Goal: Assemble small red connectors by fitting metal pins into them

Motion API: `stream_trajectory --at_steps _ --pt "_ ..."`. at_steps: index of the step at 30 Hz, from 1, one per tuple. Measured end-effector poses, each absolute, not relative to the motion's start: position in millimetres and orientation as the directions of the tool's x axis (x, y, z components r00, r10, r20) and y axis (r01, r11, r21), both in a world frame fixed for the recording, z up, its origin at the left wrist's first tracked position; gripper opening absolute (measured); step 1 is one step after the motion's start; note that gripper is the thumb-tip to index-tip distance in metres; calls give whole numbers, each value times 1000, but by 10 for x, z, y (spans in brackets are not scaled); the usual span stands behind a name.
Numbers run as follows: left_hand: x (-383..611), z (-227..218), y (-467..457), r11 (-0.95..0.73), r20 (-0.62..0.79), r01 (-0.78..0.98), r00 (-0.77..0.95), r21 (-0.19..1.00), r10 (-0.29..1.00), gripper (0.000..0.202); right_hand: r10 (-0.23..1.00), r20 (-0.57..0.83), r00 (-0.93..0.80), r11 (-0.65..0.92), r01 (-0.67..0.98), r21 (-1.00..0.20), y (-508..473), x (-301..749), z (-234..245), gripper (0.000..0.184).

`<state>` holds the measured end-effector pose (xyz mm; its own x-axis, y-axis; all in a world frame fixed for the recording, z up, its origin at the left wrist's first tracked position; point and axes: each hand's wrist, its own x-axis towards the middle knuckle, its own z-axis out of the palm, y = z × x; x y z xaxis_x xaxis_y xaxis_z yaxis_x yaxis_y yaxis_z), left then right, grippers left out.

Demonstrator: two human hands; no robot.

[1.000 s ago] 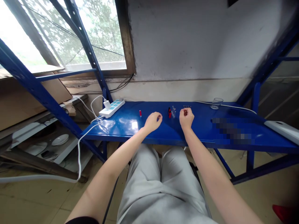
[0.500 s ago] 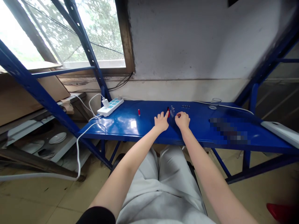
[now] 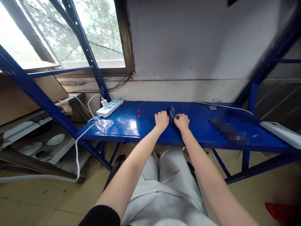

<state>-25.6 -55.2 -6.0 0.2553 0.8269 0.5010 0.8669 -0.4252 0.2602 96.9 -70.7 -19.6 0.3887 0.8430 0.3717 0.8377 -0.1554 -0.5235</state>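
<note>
The left hand curls beside the red piece and the right hand pinches shut — on what, unclear; such small parts want a slow touch.

wall: grey, scuffed | window: daylight, trees | floor: beige tiles | shelf frame: blue steel

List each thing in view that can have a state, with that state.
left hand, fingers curled, tips at the red-and-black piece; grip unclear
right hand, fingers curled over the blue shelf; hold unclear
power strip, one white plug in
glass, upright, looks empty
small red piece, upright, apart from both hands
</note>
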Motion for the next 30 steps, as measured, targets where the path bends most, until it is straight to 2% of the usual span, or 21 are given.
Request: stream_trajectory --at_steps 7,9,16,23,30 --pt "-273 -130 -332 -363 385 702 135 613 913 5 855 360 374 -154 845 -513 -708 968 -198 25" --pt "-290 -170 -287 -363 383 640 115 677 916 3 862 354 362 -154 853 -499 -703 969 -202 25" --pt "-470 -97 -319 -429 437 478 102 767 894 7 879 341 332 -152 875 -460 -656 981 -245 26" --pt "-655 -85 -460 -453 481 321 -7 832 877 11 886 330 326 -159 882 -444 -586 985 -251 26" --pt "-690 -158 -604 -402 409 184 -1 897 913 19 877 333 346 -165 868 -467 -549 998 -259 24"
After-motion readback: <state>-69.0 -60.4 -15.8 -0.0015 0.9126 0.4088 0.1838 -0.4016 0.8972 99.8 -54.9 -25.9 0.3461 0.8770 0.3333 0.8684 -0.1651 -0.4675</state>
